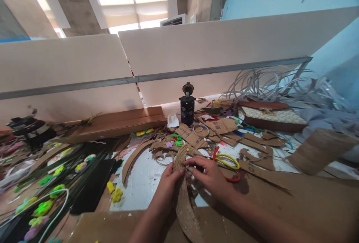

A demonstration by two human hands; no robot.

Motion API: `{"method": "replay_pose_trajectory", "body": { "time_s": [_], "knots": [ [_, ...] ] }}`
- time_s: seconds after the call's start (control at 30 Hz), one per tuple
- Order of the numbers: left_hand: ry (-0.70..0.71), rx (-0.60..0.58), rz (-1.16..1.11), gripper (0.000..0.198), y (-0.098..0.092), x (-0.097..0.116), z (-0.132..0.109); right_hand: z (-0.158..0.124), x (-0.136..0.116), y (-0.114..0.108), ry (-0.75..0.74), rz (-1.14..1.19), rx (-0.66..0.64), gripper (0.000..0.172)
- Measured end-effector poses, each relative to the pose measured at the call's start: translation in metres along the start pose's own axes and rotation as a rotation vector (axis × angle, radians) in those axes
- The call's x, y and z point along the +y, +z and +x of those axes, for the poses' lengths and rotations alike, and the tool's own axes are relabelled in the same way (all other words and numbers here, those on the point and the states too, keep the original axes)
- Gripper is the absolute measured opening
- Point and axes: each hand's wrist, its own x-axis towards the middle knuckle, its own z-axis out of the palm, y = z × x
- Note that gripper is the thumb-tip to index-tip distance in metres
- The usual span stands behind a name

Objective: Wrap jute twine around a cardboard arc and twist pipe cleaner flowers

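My left hand (169,179) is closed around the middle of a curved strip wrapped in brown twine (185,202), which stands up in front of me with its lower end toward my body. At the strip's right edge, the fingertips of my right hand (209,174) are pinched together; whatever lies between them is too small or hidden to make out. Just beyond my hands lies another twine-covered curved piece (161,145) with green, red and purple fuzzy flowers (176,139) on it. Scissors (228,162) with yellow and red handles lie right behind my right hand.
A dark bottle (187,108) with its lid up stands at the back. Cardboard scraps (221,126), a patterned bag (272,116) and a brown roll (322,151) are to the right. A black phone-like slab (94,187) and fuzzy flowers (43,208) lie left.
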Motion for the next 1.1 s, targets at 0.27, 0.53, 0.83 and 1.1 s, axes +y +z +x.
{"method": "replay_pose_trajectory", "body": {
  "time_s": [0.27, 0.53, 0.83, 1.1],
  "knots": [
    [0.013, 0.017, -0.043, 0.029, -0.003, 0.007, 0.001, -0.010, 0.000, 0.002, -0.315, -0.400, -0.120, 0.043],
    [0.062, 0.051, -0.061, 0.032, -0.009, 0.006, 0.003, -0.016, 0.003, 0.003, -0.457, -0.588, -0.172, 0.054],
    [0.005, 0.085, 0.049, 0.034, -0.017, 0.014, 0.008, -0.008, 0.003, -0.001, -0.290, -0.427, 0.022, 0.031],
    [0.010, 0.120, 0.112, 0.037, -0.021, 0.022, 0.012, 0.014, 0.011, -0.030, -0.115, -0.645, -0.069, 0.026]
  ]
}}
